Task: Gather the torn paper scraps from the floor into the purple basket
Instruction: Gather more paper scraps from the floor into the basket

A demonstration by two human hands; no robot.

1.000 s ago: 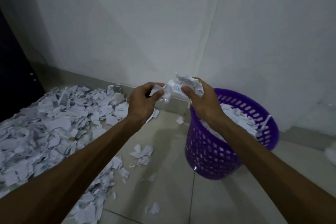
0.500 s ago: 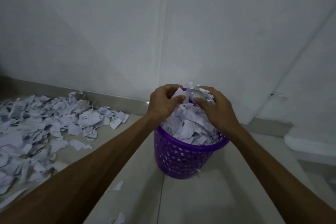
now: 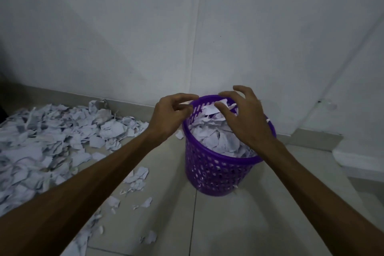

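Observation:
The purple basket (image 3: 216, 174) stands on the tiled floor in the corner, heaped with white paper scraps (image 3: 216, 137). My right hand (image 3: 243, 118) hovers over the basket with fingers spread and holds nothing. My left hand (image 3: 170, 114) hangs just left of the basket's rim, fingers loosely curled and empty. A large pile of torn paper scraps (image 3: 47, 141) covers the floor to the left.
Loose scraps (image 3: 137, 176) lie scattered on the floor tiles between the pile and the basket, some near the bottom edge. White walls meet in a corner behind the basket. A raised white ledge (image 3: 359, 158) sits at the right.
Both hands carried a bunch of scraps over the basket and let it go; the fingers have opened and the hands have moved apart above the rim.

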